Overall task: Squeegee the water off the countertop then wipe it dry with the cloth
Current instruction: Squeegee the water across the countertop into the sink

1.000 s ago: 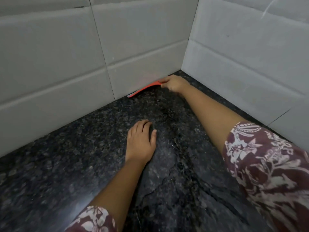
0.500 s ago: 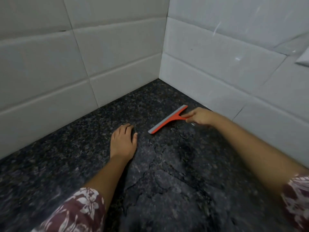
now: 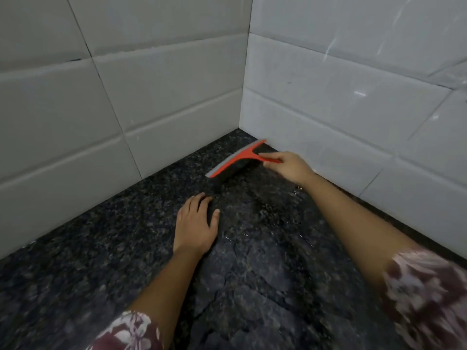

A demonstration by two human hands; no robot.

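Observation:
A red squeegee point(image 3: 236, 157) with a grey blade lies tilted across the dark speckled granite countertop point(image 3: 101, 248) near the back corner, one end close to the right wall. My right hand point(image 3: 286, 166) is shut on its red handle. My left hand point(image 3: 195, 223) rests flat on the counter in the middle, fingers apart, holding nothing. Wet streaks and drops glisten on the stone between and below my hands. No cloth is in view.
White tiled walls meet in a corner: the back wall point(image 3: 113, 97) on the left and the side wall point(image 3: 353, 97) on the right. Both bound the counter closely. My floral sleeves show at the bottom edge.
The squeegee was at the back wall, then pulled out toward me and to the right; now it is back up near the corner by the right wall. My left hand stayed flat.

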